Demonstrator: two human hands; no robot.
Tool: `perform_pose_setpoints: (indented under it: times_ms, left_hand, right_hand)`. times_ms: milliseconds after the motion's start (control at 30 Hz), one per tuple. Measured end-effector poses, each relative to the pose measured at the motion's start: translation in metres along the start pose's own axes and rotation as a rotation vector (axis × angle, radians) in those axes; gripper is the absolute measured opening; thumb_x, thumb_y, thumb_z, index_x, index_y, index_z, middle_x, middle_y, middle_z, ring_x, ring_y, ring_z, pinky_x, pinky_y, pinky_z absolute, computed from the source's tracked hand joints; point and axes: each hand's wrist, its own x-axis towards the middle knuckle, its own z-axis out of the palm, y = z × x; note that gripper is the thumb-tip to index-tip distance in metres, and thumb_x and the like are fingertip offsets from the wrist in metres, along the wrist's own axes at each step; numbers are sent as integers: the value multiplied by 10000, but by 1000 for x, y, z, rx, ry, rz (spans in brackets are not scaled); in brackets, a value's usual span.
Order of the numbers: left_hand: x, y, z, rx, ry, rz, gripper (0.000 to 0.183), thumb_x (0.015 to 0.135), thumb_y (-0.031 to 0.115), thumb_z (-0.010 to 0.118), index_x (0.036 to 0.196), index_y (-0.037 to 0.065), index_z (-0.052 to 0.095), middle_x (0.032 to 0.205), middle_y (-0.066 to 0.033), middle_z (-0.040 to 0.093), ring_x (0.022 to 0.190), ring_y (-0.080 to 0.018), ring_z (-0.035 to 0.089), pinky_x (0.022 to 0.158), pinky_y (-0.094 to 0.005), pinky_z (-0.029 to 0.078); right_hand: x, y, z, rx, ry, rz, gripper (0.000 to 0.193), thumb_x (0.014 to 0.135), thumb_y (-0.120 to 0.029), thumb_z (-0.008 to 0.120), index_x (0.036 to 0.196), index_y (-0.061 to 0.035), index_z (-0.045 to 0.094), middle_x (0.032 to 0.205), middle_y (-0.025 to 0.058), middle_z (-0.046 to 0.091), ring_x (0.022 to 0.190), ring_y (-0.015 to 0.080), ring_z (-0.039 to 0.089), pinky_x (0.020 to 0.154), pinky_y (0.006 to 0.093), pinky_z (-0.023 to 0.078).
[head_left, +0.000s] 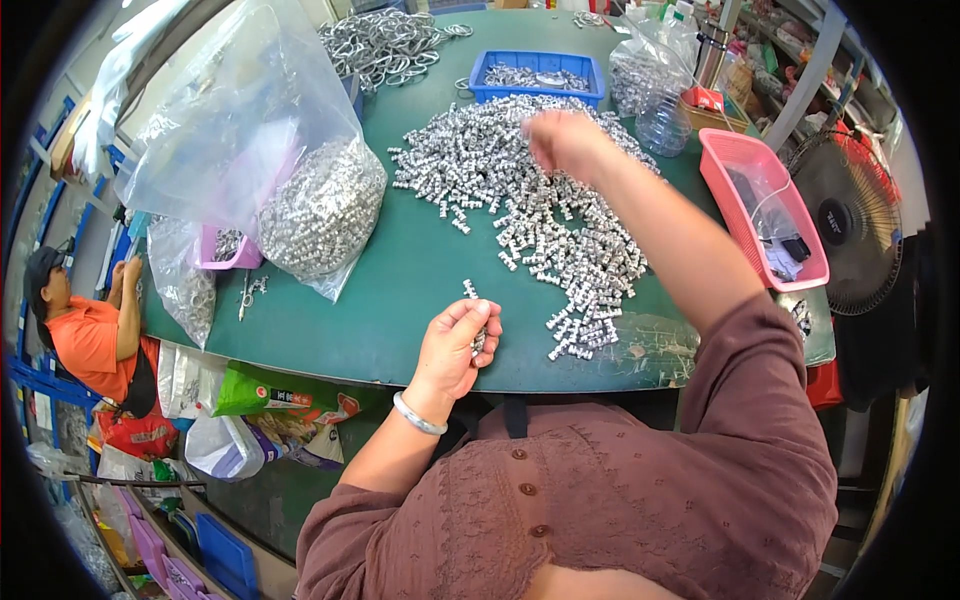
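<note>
My left hand [455,345] is closed near the table's front edge, with a small silver ribbed metal piece [470,288] sticking out above the thumb. More silver metal shows between its curled fingers. Stretched across the table, my right hand [568,142] is over the far part of a big loose pile of small silver metal pieces [575,250]. Motion smears its fingers, so I cannot tell whether they hold anything. The pile runs from the blue tray toward me, thinning out at the front.
A blue tray [480,92] stands behind the pile, with metal rings [375,45] to its left. Clear bags of pieces [325,205] sit at left. At right are a pink basket [735,215] and a fan [840,225]. A person in orange [95,340] works at far left.
</note>
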Motion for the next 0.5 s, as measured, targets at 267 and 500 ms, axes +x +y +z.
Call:
perform_pose_setpoints:
  times_ms: [267,500]
  left_hand:
    - [1,0,-19,-215,-41,-40,136,883,179,511,909,53,555,707,-36,547,558,-101,486,428,-184,371]
    - [-9,22,-5,-252,-124,13,177,895,186,481,1016,68,536,771,-57,537,592,-115,472,436,-178,362]
  right_hand:
    - [26,-16,-11,86,52,-18,141,813,-43,536,953,-33,534,719,45,550,594,129,519,541,255,465]
    - [-72,5,46,77,-290,-151,311,839,-55,537,1126,-38,421,838,74,590,709,122,569,597,239,461]
